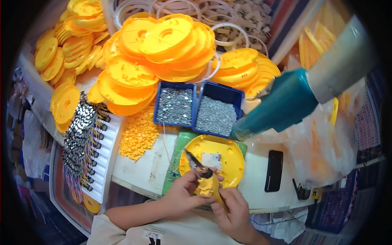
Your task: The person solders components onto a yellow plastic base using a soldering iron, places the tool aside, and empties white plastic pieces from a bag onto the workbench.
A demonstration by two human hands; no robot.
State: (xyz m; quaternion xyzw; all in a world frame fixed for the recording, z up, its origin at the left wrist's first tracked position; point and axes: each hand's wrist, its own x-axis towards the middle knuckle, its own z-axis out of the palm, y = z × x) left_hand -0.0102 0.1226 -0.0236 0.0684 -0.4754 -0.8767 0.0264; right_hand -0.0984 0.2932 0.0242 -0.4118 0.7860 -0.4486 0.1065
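My left hand (185,190) is closed round a small moulded yellow plastic piece (206,188), held just in front of my body. My right hand (234,208) grips the lower end of a yellow length close against that piece. A dark pointed part with a black collar (207,173) sticks up from between the hands; whether it belongs to the yellow piece I cannot tell. Behind the fingers, a round yellow plastic shell (232,161) lies hollow side up on a green mat (169,183), with a pale square part (211,160) inside it.
Two blue bins (199,102) of small metal parts stand beyond the shell. Yellow discs (163,45) are piled behind them. A teal tool (281,100) hangs in from the right. A black phone-like slab (274,170) lies right; small yellow parts (139,132) and wired components (83,139) sit left.
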